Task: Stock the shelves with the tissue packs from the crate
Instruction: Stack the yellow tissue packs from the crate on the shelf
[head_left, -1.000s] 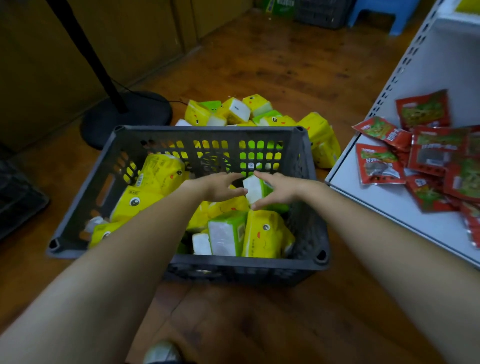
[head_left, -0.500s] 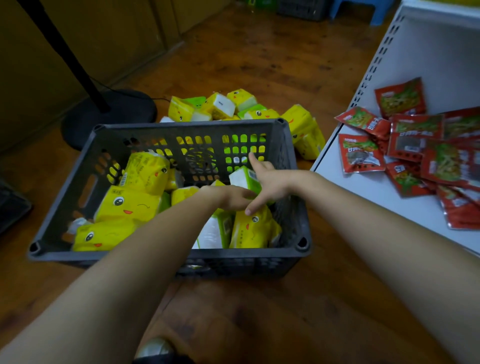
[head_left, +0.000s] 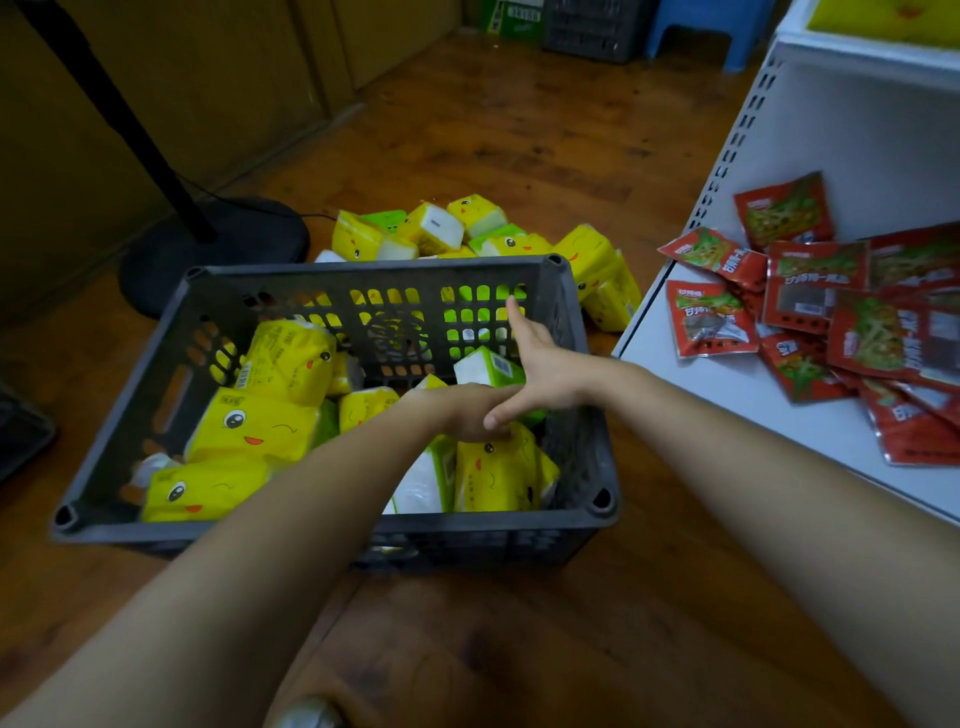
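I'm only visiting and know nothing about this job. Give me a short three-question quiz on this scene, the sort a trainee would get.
1. True or false: the red snack packets lie inside the grey crate.
2. Where does the right hand reach? A) into the crate B) onto the snack packets C) nowhere, it hangs at the person's side
3. Fill in: most tissue packs in the crate are ____ with cartoon faces.

Key: 1 false, they lie on the white shelf; 2 A; 3 yellow.
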